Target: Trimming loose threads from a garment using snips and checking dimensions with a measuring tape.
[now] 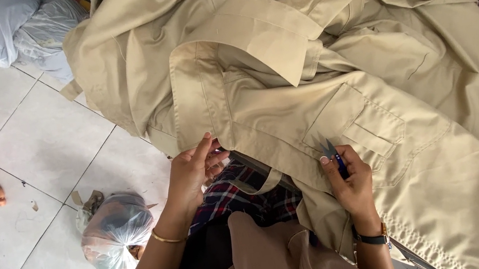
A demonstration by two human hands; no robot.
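khaki garment (333, 73) lies spread from near right to far left. my left hand (191, 172) pinches its hem, fingers closed on cloth. my right hand (347, 178) is clamped on what seems a small thread snipper (333, 154), blades pointing far-left at the pocket (358, 124).

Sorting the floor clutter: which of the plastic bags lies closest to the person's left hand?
The knotted clear bag on the tiles just below the left hand. The other bags sit far off at the top left.

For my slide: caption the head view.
Left hand holds a beige garment edge; right hand holds small blue snips by its pocket.
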